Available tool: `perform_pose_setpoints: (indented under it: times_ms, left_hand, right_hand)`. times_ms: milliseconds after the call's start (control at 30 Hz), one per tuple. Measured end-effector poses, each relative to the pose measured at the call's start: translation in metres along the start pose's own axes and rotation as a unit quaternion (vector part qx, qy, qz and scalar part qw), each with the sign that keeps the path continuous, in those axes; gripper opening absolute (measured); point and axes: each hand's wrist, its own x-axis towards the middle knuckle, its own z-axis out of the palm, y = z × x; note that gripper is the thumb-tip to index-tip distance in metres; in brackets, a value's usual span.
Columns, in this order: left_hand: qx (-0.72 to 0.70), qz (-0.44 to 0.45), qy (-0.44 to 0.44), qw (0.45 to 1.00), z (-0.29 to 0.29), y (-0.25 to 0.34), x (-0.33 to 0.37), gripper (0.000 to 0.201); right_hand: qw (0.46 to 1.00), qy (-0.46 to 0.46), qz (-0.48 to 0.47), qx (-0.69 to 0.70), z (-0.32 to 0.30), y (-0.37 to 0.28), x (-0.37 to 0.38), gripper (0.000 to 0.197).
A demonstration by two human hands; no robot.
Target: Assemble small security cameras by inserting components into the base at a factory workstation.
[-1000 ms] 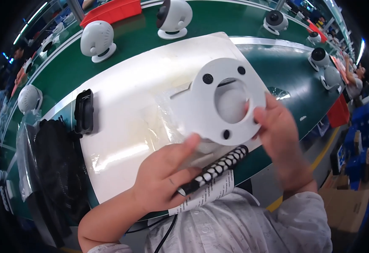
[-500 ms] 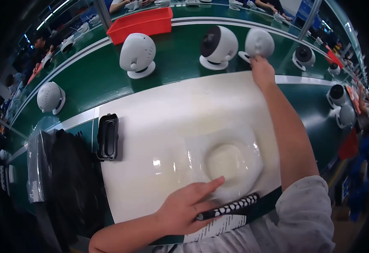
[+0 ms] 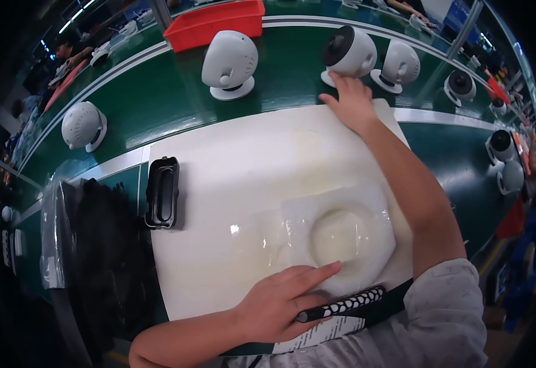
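Head view, read as a clock face: a worker's bare right hand stretches to between one and two o'clock, its fingers spread and closed around nothing. At their tips, toward one o'clock, stands a white, rounded device with a black disc face, its body just beyond the fingers. The fingertips overlap the device's round white foot; whether they press on it cannot be told.

At six o'clock, the left hand grasps a black rod with a white honeycomb pattern. One end sits between the fingers, and the shaft points toward three o'clock. The index finger is extended over the milky, glossy slab with a round hollow at four o'clock, its tip over the hollow's six o'clock side. The slab lies on a broad white board.

A second white device on a round foot stands just beside the first, at its three o'clock; another white, vented device stands well apart, at nine. A small, oblong black tray rests at the board's nine o'clock edge.
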Motion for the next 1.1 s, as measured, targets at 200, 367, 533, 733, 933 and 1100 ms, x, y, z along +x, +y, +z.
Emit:
perform_pose_setpoints:
  times_ms: [200, 367, 533, 733, 933, 1100]
  left_hand:
    - [0.006, 0.009, 0.012, 1.0, -0.003, 0.016, 0.002, 0.027]
    - [0.012, 0.021, 0.028, 0.999, -0.003, 0.02, -0.005, 0.03]
    - [0.003, 0.025, 0.03, 0.999, 0.002, 0.038, -0.007, 0.036]
    - [0.044, 0.039, 0.05, 0.997, 0.019, 0.053, -0.001, 0.033]
    - [0.057, 0.038, 0.07, 0.995, 0.025, 0.054, -0.003, 0.031]
    - [0.037, 0.057, 0.092, 0.993, 0.027, 0.058, -0.001, 0.027]
  right_hand:
    - [0.968, 0.177, -0.162, 0.068, -0.062, 0.013, -0.014, 0.022]
    - [0.839, 0.078, 0.008, 0.539, -0.169, -0.031, -0.084, 0.024]
    - [0.75, -0.087, 0.105, 0.647, -0.241, -0.038, -0.142, 0.027]
    - [0.908, 0.046, 0.023, 0.415, -0.234, -0.038, -0.183, 0.033]
    - [0.916, -0.056, -0.195, 0.345, -0.263, -0.072, -0.223, 0.019]
    - [0.907, -0.051, -0.235, 0.345, -0.255, -0.076, -0.23, 0.015]
